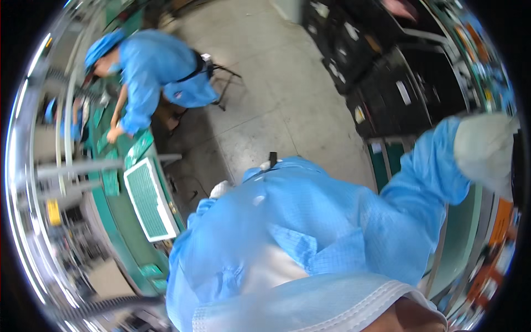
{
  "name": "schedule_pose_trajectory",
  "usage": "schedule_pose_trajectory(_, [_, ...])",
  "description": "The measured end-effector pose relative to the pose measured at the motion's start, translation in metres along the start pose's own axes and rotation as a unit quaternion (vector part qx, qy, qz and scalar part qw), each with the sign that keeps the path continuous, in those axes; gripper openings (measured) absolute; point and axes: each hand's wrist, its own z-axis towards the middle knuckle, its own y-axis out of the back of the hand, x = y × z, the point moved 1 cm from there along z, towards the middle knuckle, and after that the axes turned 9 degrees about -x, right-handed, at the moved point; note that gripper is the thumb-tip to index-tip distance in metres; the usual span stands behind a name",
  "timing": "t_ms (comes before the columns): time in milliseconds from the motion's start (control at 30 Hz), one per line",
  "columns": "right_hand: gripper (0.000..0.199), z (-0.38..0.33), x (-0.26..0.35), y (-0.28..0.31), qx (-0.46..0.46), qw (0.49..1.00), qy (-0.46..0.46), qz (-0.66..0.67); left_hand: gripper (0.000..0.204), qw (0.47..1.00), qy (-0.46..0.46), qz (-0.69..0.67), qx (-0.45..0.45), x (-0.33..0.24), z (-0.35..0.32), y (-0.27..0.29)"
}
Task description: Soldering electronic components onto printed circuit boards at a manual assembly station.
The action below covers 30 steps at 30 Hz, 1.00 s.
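My right arm, in a blue sleeve, stretches out to the right. My right hand (487,149), in a whitish glove, is up against a black thing (518,166) at the picture's rim. Its fingers are cut off there, so I cannot see whether they hold it. Low at my left side, a small part of my left hand (221,190) shows in a white glove beside my blue coat (310,205). Its fingers are mostly hidden. Nearest to it lies a white-framed tray (167,224) with green rows, on the green workbench (124,227).
A co-worker (160,66) in blue coat and cap bends over the bench at the far left, near a stool (227,74). Black crates (387,94) stand stacked at the right. Grey floor (260,99) runs between them. A dark hose (119,303) lies at the lower left.
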Motion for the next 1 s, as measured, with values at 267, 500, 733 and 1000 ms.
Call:
schedule_pose_trajectory(267, [0.039,-0.239,0.149,-0.094,0.431,0.532,-0.599,0.415,0.058,0.855,-0.160,-0.381,-0.313,-0.095,-0.061,0.118])
schedule_pose_trajectory(500, [0.053,-0.306,0.277,-0.104,0.441,0.030,-0.718,0.538,0.039,0.766,-0.081,-0.492,-0.405,-0.072,-0.119,0.161])
schedule_pose_trajectory(733, [0.071,-0.288,0.327,-0.105,0.490,-0.064,-0.668,0.556,0.039,0.769,0.025,-0.483,-0.419,-0.008,-0.146,0.153])
schedule_pose_trajectory(1000, [0.067,-0.289,0.342,-0.089,0.449,-0.218,-0.677,0.541,0.028,0.761,-0.013,-0.429,-0.487,0.019,-0.153,0.146])
